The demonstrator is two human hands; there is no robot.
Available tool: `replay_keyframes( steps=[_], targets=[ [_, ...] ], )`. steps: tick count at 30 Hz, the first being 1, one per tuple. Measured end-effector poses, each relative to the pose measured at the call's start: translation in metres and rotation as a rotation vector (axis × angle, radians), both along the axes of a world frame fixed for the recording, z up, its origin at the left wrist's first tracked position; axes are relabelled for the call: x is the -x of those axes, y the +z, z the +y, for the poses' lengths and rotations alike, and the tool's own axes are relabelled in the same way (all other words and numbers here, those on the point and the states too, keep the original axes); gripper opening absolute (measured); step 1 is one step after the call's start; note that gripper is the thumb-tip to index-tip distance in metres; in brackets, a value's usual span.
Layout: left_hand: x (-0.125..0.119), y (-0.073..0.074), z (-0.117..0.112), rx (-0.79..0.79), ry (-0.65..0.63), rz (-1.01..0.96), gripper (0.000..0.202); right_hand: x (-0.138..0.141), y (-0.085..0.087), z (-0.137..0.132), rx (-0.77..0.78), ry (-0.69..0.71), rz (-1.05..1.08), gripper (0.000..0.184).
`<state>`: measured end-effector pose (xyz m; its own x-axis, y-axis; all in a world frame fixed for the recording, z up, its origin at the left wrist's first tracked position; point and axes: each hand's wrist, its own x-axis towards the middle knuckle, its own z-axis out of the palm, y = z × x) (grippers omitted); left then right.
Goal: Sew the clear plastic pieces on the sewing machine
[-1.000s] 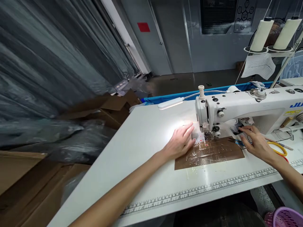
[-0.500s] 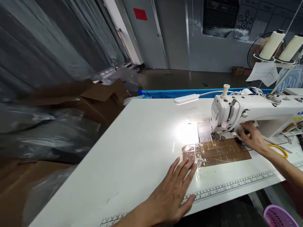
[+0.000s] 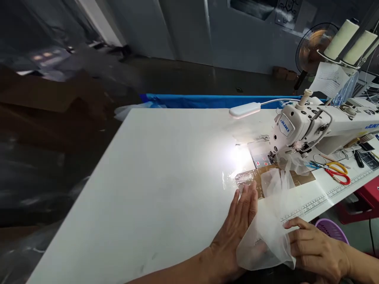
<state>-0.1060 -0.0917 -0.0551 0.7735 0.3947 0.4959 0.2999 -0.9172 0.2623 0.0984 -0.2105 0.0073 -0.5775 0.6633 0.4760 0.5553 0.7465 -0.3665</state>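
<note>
A sheer white fabric piece (image 3: 271, 221) trails from the needle area of the white sewing machine (image 3: 314, 128) down to the table's near edge. My left hand (image 3: 237, 227) lies flat with fingers together on the white table (image 3: 166, 169), its edge against the fabric. At the near edge my right hand (image 3: 314, 246) grips the fabric's lower end with curled fingers. A brown taped patch (image 3: 260, 179) lies on the table under the fabric, lit by the machine's lamp (image 3: 244, 110).
Yellow-handled and red-handled scissors (image 3: 336, 173) lie right of the needle. Thread cones (image 3: 351, 41) and a fan (image 3: 310, 45) stand behind the machine. A purple basket (image 3: 333, 228) sits below the table edge. Cardboard boxes (image 3: 50, 102) and plastic sheeting fill the left.
My right hand left the needle area and came to the near edge, drawing out the sheer fabric. My left hand slid toward the fabric. The view turned left and down.
</note>
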Motion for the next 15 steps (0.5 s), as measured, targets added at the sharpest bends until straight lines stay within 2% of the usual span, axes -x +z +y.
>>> replay_keyframes(
  steps=[2,3,5,7,9,11,13,15],
  targets=[
    [0.005,0.008,0.001,0.034,-0.093,-0.079,0.104,-0.001,0.002,0.003,0.033,-0.067,0.058,0.014],
    [0.007,0.013,0.001,0.020,-0.162,-0.100,0.099,-0.005,0.004,0.004,0.037,-0.117,0.063,0.013],
    [0.009,0.020,0.001,-0.039,-0.322,-0.093,0.076,-0.021,0.006,0.006,-0.009,-0.233,0.054,0.010],
    [0.008,0.024,0.001,-0.067,-0.452,-0.067,0.044,-0.045,0.005,0.007,-0.127,-0.414,0.034,0.013],
    [0.005,0.024,0.004,0.002,-0.506,-0.079,0.019,-0.076,0.000,0.011,-0.193,-0.618,-0.016,0.015],
    [0.002,0.022,0.010,0.166,-0.515,-0.123,0.013,-0.107,-0.008,0.019,-0.209,-0.778,-0.073,0.016],
    [0.000,0.022,0.018,0.415,-0.493,-0.171,0.017,-0.133,-0.016,0.031,-0.189,-0.905,-0.138,0.025],
    [0.001,0.023,0.026,0.722,-0.382,-0.192,0.016,-0.151,-0.020,0.044,-0.095,-0.930,-0.244,0.033]
  ],
)
